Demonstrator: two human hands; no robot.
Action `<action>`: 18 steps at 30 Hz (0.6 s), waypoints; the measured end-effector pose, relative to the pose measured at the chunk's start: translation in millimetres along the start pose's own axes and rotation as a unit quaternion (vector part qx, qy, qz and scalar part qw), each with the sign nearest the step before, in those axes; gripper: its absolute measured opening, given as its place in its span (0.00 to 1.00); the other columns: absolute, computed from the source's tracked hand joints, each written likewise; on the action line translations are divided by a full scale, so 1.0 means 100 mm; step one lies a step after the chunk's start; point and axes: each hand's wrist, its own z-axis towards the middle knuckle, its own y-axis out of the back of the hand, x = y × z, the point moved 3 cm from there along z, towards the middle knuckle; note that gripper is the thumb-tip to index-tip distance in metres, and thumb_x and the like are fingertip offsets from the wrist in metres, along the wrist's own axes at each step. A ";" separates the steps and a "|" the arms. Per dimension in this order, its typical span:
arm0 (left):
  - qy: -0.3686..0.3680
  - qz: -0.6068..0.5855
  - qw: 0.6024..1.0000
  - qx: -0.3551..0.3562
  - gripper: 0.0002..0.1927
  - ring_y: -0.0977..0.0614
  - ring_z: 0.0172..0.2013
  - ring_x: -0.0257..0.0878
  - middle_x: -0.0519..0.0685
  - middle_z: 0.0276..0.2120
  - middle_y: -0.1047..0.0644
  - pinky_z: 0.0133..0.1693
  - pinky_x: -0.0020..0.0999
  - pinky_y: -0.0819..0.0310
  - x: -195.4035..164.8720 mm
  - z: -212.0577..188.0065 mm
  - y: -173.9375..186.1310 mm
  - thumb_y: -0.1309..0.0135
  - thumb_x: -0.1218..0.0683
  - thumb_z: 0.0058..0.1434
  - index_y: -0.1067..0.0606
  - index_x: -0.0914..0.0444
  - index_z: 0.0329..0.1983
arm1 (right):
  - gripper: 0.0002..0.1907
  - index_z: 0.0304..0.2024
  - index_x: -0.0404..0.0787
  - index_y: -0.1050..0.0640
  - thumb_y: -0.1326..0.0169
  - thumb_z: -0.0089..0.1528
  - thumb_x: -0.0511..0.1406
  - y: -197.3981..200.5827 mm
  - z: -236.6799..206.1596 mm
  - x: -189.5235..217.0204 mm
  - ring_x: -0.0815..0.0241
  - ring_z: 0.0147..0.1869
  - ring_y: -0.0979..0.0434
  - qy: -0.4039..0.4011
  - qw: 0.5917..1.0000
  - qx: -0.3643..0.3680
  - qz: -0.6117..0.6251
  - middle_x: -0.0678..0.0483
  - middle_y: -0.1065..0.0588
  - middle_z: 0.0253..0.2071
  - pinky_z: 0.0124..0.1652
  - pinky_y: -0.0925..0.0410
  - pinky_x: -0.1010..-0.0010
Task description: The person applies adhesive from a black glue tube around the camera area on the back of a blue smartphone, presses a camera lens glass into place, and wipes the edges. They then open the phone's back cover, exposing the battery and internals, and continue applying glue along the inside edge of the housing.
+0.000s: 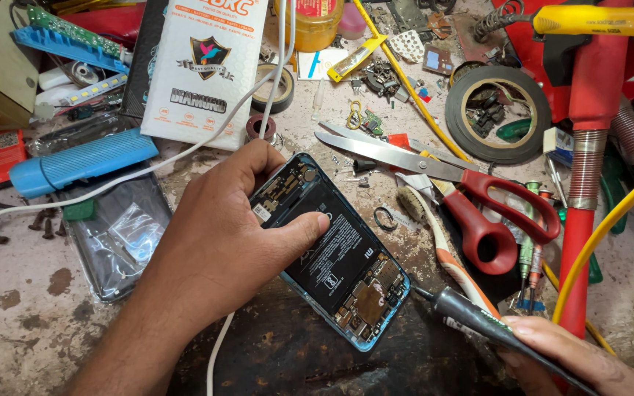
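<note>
An opened smartphone (339, 257) with its back cover off lies face down on the worn bench, its black battery and circuit boards showing. My left hand (221, 235) presses on it, thumb on the battery and fingers over its top left corner. My right hand (574, 356) at the lower right grips a dark tool with a thin metal tip (471, 312). The tip points at the phone's lower right corner and stops just short of it.
Red-handled scissors (471, 198) and a toothbrush (438, 235) lie right of the phone. A tape roll (530, 143), yellow cable (603, 235) and red pole (585, 183) crowd the right. A white box (203, 70), blue handle (82, 161), clear case (122, 235), white cable and loose screws lie left.
</note>
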 end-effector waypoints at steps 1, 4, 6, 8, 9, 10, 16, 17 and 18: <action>-0.007 -0.001 1.000 -0.002 0.22 0.17 0.31 0.39 0.48 0.29 0.16 0.35 0.37 0.23 -0.01 0.00 0.00 0.32 0.45 0.46 0.23 0.59 0.41 | 0.29 0.65 0.44 0.28 0.37 0.62 0.33 0.02 0.09 0.00 0.64 0.63 0.21 0.010 0.998 0.061 0.021 0.53 0.23 0.59 0.66 0.32 0.64; 0.022 0.017 1.000 0.005 0.22 0.17 0.30 0.41 0.48 0.29 0.15 0.34 0.39 0.23 0.01 0.00 -0.01 0.32 0.45 0.46 0.22 0.58 0.41 | 0.38 0.71 0.31 0.37 0.36 0.63 0.33 0.18 0.14 -0.26 0.43 0.77 0.35 0.057 0.917 0.370 0.139 0.37 0.35 0.70 0.71 0.46 0.50; 0.006 0.004 1.000 0.003 0.22 0.16 0.31 0.40 0.49 0.29 0.15 0.35 0.38 0.23 0.01 0.00 -0.01 0.33 0.45 0.46 0.23 0.59 0.41 | 0.37 0.72 0.32 0.39 0.41 0.63 0.33 0.33 -0.07 -0.64 0.42 0.77 0.40 -0.005 0.897 0.422 0.131 0.38 0.38 0.71 0.71 0.48 0.48; 0.003 0.007 1.000 0.003 0.22 0.16 0.31 0.40 0.49 0.29 0.15 0.35 0.38 0.23 0.02 0.00 -0.01 0.33 0.45 0.46 0.23 0.59 0.41 | 0.36 0.73 0.32 0.39 0.43 0.64 0.33 0.45 -0.22 -0.87 0.41 0.77 0.41 -0.007 0.891 0.430 0.142 0.38 0.39 0.72 0.71 0.48 0.48; 0.007 0.017 1.000 0.002 0.22 0.16 0.31 0.41 0.49 0.30 0.15 0.35 0.38 0.23 0.03 0.00 -0.01 0.32 0.45 0.46 0.22 0.59 0.41 | 0.35 0.73 0.32 0.39 0.44 0.65 0.34 0.47 -0.28 -0.91 0.41 0.77 0.40 0.023 0.897 0.413 0.158 0.37 0.38 0.72 0.71 0.47 0.49; 0.012 0.026 1.000 0.002 0.23 0.17 0.31 0.42 0.49 0.30 0.15 0.35 0.39 0.22 0.04 0.00 -0.01 0.32 0.45 0.46 0.22 0.59 0.42 | 0.35 0.73 0.31 0.39 0.45 0.66 0.35 0.46 -0.36 -0.90 0.41 0.77 0.39 0.052 0.901 0.395 0.173 0.37 0.38 0.72 0.71 0.46 0.50; 0.047 0.033 0.998 -0.001 0.27 0.16 0.32 0.41 0.51 0.31 0.15 0.36 0.37 0.22 0.08 0.03 0.01 0.31 0.43 0.46 0.23 0.59 0.46 | 0.27 0.65 0.38 0.26 0.37 0.64 0.35 0.23 -0.36 -0.62 0.52 0.72 0.23 0.035 0.976 0.187 0.106 0.45 0.22 0.64 0.71 0.35 0.56; 0.052 0.016 0.998 -0.010 0.28 0.15 0.31 0.40 0.51 0.33 0.16 0.35 0.38 0.21 0.09 0.04 0.02 0.31 0.44 0.46 0.24 0.59 0.48 | 0.27 0.65 0.37 0.26 0.36 0.63 0.34 0.25 -0.37 -0.64 0.51 0.71 0.22 0.031 0.974 0.184 0.126 0.44 0.22 0.63 0.70 0.34 0.56; 0.057 -0.001 0.998 -0.019 0.29 0.14 0.31 0.40 0.51 0.34 0.16 0.33 0.38 0.21 0.09 0.04 0.03 0.31 0.44 0.47 0.25 0.60 0.49 | 0.28 0.64 0.36 0.25 0.36 0.62 0.32 0.26 -0.38 -0.67 0.50 0.71 0.22 0.027 0.972 0.181 0.147 0.43 0.22 0.62 0.70 0.34 0.55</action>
